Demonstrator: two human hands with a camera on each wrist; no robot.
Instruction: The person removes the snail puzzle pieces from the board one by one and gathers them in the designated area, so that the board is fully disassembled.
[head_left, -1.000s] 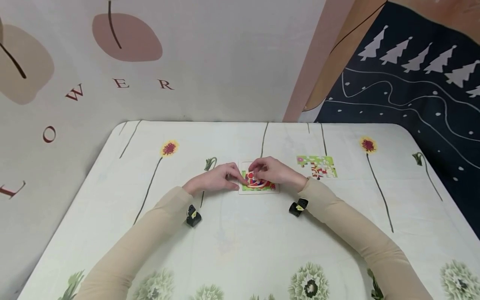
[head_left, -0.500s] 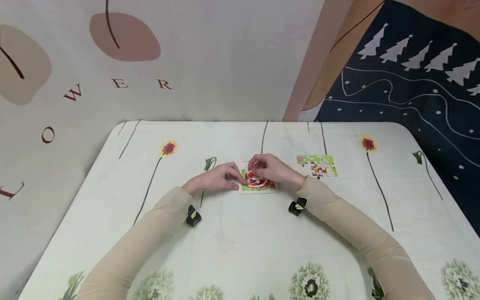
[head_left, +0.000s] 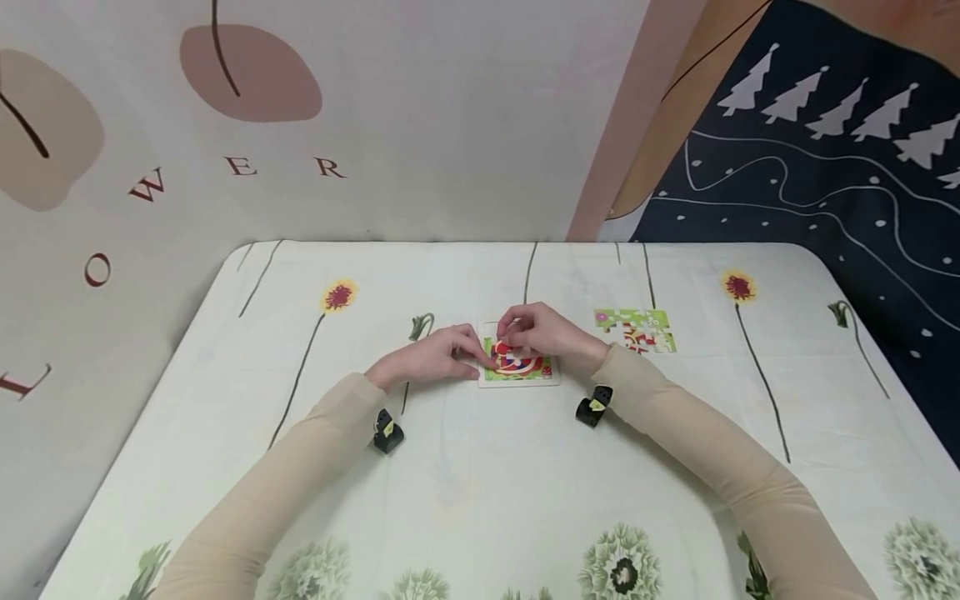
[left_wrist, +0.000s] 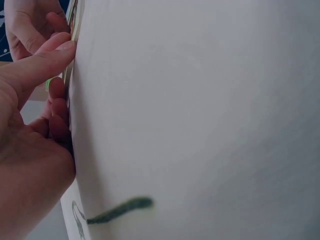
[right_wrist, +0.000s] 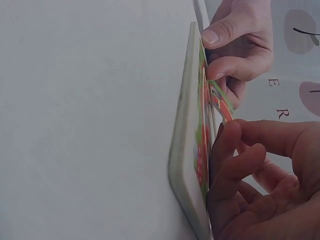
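In the head view a small jigsaw puzzle in a white-edged tray lies flat at the middle of the table, showing a red and green picture. My left hand rests at the tray's left side, its index finger reaching onto the picture and its thumb by the edge. Over the upper part of the tray, my right hand pinches a puzzle piece between thumb and index finger. The right wrist view shows this piece tilted up from the picture, green and red, close to the left fingertips. Part of the picture is hidden under the right hand.
Right of the tray lies a partly joined group of puzzle pieces, green with some red, partly behind the right forearm. A white flower-printed cloth covers the table. Printed fabric hangs along the back.
My right hand has moved slightly up and away over the tray, still pinching at the picture. The left hand stays where it was.
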